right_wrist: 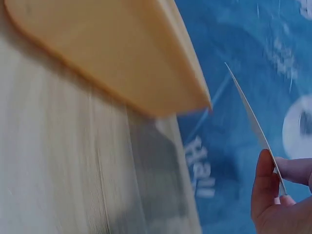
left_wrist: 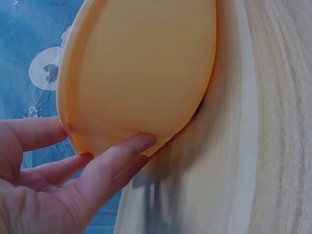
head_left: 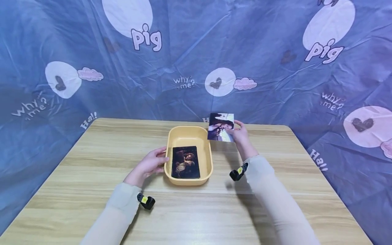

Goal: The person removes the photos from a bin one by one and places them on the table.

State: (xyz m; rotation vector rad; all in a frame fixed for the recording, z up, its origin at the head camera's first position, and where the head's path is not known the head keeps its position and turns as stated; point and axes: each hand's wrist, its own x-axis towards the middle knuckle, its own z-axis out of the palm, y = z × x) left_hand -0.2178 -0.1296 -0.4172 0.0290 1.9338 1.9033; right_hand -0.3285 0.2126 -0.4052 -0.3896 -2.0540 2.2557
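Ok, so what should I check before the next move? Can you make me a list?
Right hand pinching the held card: ok.
Left hand touching the bin: ok, at its left side.
Bin on the table: ok.
Dark card inside the bin: ok.
Held card over the bin's inside: not ok, it's off to the right.
Only one dark card there: cannot tell, more could be underneath.

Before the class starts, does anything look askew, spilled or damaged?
Nothing stands out: the yellow tray sits upright on the wood-grain table, the dark print lies flat inside, and the right hand pinches a paler print. No spill or damage shows.
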